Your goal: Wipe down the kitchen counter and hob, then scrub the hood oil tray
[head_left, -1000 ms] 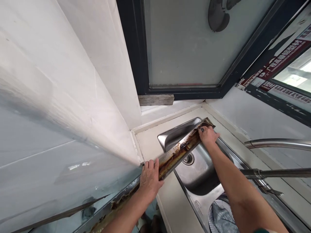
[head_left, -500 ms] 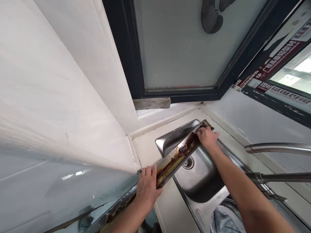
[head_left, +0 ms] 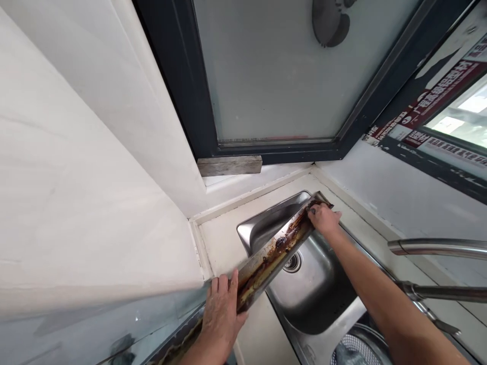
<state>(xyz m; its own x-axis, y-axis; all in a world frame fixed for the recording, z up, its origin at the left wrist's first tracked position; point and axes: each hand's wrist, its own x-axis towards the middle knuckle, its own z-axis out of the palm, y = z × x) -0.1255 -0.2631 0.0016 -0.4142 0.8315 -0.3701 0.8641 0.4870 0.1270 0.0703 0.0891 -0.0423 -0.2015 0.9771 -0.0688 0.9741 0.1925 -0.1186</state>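
A long narrow metal trough (head_left: pixel 272 251), smeared inside with brown and yellow grease, lies slantwise above the sink (head_left: pixel 308 299). My left hand (head_left: pixel 222 309) is closed round its near end, fingers over the left edge and thumb to the right. At the far end my right hand (head_left: pixel 325 218) grips the trough, fingers reaching over the edge into its greasy inside. A small dark spot shows at those fingers; I cannot make out what it is. A dark lump of grease sits midway along the trough. Below it, the sink drain (head_left: pixel 292 262) is partly in view.
At the right a metal faucet (head_left: pixel 437 247) and a second pipe (head_left: pixel 452 293) reach in over the counter. A mesh basket (head_left: pixel 353 350) stands at the bottom. A dark-framed window (head_left: pixel 281 152) hangs above, with a wooden block (head_left: pixel 230 165) at its corner. White wall rises at left.
The trough and both hands appear slightly lower and further left, mostly as the view shifts. Both hands keep their hold at the same ends.
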